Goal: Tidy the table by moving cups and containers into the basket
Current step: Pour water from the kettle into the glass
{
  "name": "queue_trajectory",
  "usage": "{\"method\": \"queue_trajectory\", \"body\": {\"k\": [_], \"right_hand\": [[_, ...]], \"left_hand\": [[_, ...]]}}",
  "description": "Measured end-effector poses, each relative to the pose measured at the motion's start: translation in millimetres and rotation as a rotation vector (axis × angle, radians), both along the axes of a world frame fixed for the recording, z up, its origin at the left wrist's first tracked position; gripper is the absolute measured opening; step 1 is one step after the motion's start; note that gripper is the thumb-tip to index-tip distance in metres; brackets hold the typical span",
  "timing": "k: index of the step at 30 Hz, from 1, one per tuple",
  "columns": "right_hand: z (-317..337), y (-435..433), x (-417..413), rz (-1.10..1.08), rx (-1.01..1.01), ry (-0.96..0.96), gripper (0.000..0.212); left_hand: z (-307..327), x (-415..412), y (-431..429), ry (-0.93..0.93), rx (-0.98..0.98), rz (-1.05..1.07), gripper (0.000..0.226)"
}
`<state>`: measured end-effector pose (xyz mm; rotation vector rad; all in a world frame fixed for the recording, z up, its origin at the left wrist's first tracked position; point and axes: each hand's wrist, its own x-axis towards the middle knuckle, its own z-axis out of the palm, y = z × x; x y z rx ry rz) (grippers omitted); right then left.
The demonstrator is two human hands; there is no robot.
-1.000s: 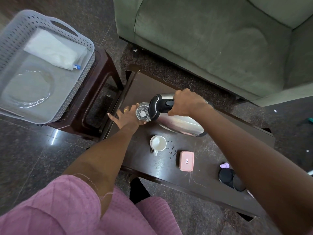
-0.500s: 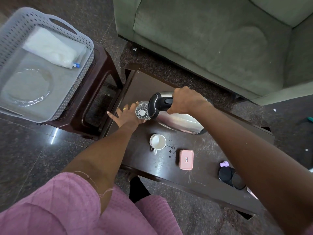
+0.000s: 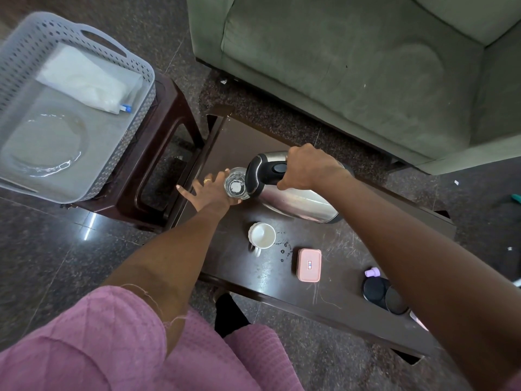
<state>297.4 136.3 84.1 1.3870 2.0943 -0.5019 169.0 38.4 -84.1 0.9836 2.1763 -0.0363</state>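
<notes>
On the dark wooden table, my right hand grips the black handle of a steel kettle, which is tilted with its spout toward a clear glass. My left hand holds that glass from the left with some fingers spread; the thumb is hidden. A white mug stands just in front of the kettle. A pink lidded box lies to its right. The grey perforated basket sits on a brown stool at the left. It holds a glass plate and a white packet.
Black round lids and a small purple cap sit at the table's right, partly behind my right arm. A green sofa stands behind the table. Water drops lie beside the mug. The floor is dark polished stone.
Hardly anything differs. The kettle stays tilted at the glass with both hands in place, and the view has shifted slightly.
</notes>
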Motion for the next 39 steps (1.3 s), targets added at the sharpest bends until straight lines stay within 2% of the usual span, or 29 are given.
{"method": "queue_trajectory", "body": {"k": [29, 39], "right_hand": [[-3.5, -2.0, -2.0, 0.014, 0.023, -0.010, 0.062], [-0.8, -4.0, -1.1, 0.001, 0.007, -0.007, 0.058]], "left_hand": [[4.2, -0.5, -0.8, -0.008, -0.002, -0.010, 0.082], [1.1, -0.5, -0.9, -0.006, -0.005, -0.011, 0.081]]}}
